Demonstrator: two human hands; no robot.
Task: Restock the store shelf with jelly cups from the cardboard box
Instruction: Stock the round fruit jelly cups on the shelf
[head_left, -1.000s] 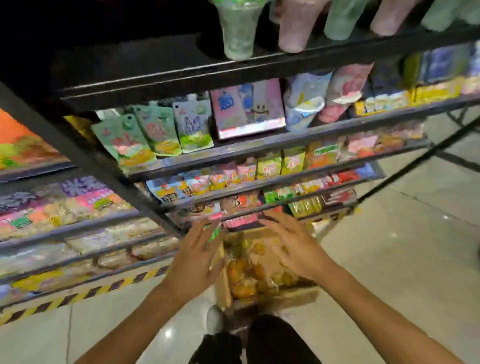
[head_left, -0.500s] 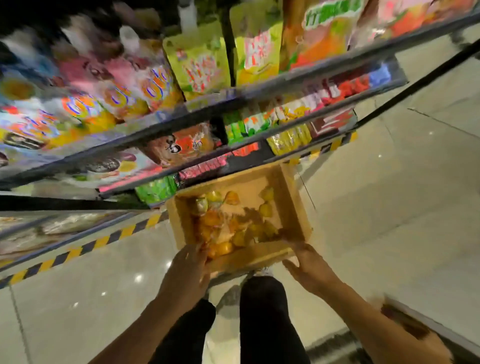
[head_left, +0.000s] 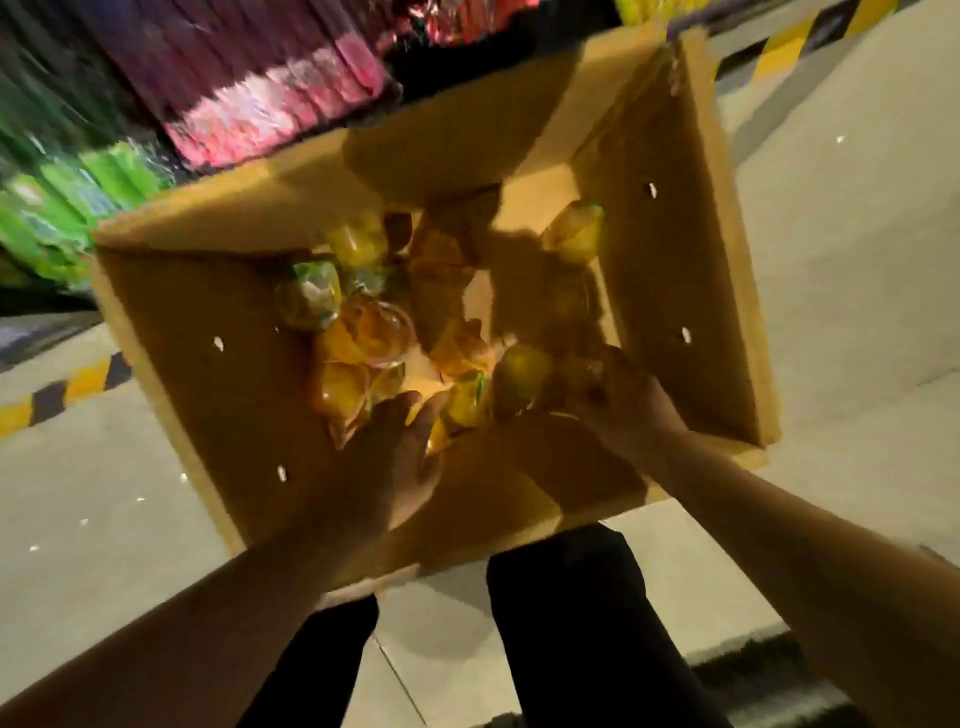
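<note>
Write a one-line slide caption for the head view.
Both hands, left hand and right hand, reach among jelly cups inside the cardboard box.

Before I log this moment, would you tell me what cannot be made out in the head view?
- Left hand: its fingertips are buried among the jelly cups, so any grip is hidden.
- Right hand: in shadow and blurred, so its grasp is unclear.
- Cup count: they overlap in the cardboard box.
- Shelf packets: motion blur smears the labels and the top edge cuts them off.
</note>
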